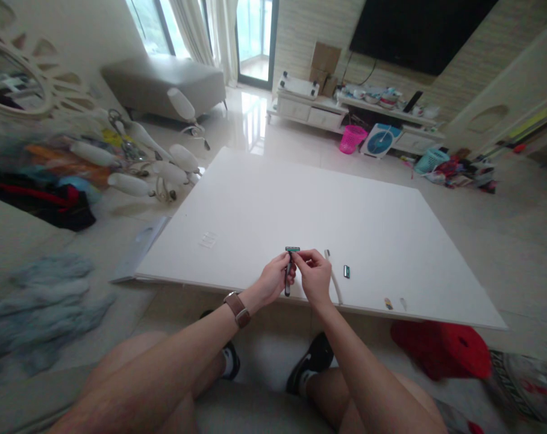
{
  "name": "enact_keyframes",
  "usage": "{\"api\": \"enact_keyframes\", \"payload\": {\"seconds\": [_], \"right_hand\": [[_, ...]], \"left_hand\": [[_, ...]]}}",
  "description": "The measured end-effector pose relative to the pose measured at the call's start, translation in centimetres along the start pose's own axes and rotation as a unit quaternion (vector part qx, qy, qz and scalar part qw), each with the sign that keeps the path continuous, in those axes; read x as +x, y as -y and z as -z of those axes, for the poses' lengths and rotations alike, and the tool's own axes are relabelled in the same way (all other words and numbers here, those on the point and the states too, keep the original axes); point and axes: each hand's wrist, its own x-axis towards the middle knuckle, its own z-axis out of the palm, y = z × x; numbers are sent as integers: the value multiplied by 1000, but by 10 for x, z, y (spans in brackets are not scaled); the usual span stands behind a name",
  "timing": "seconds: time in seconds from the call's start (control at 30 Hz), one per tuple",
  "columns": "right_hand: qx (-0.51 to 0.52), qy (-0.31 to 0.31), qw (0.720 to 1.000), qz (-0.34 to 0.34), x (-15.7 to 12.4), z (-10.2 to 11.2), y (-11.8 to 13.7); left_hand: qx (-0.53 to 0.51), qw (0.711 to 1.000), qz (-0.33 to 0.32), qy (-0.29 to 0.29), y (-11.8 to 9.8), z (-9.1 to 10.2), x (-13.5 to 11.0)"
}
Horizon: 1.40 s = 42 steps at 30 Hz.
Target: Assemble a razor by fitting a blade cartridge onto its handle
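Note:
A razor [287,284] with a dark handle and a green-and-black head is held upright over the near edge of the white table [300,199]. My left hand [276,278] is closed around its handle, with the thumb high up near the head. At the razor's neck, just below the head, the fingers of my right hand [314,274] are pinched together. Just right of that hand lies a toothbrush [336,283] with a pale handle. Farther right on the tabletop is a small green-and-black razor cartridge [346,272].
Clear plastic pieces [207,240] lie left on the table. A small tan item [388,304] and a small clear item [403,304] sit near its right front edge. A lamp with white shades [169,172] stands beyond the left edge; a red object [445,349] is below the right edge.

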Motion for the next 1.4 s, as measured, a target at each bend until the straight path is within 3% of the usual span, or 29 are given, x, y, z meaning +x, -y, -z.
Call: {"api": "enact_keyframes", "payload": {"seconds": [0.37,0.53,0.83,1.4], "right_hand": [[-15,-9,1000,4,-2,0,2],[-13,-53,998,15,0,-1,5],[19,36,999,33,-1,-2,6],[45,23,998,34,0,-3,0]], "left_hand": [[12,999,41,7,-4,-2,-1],[24,999,38,19,-5,-3,-3],[53,998,15,29,-3,1,-4],[77,996,1,44,-1,1,-4]]}}
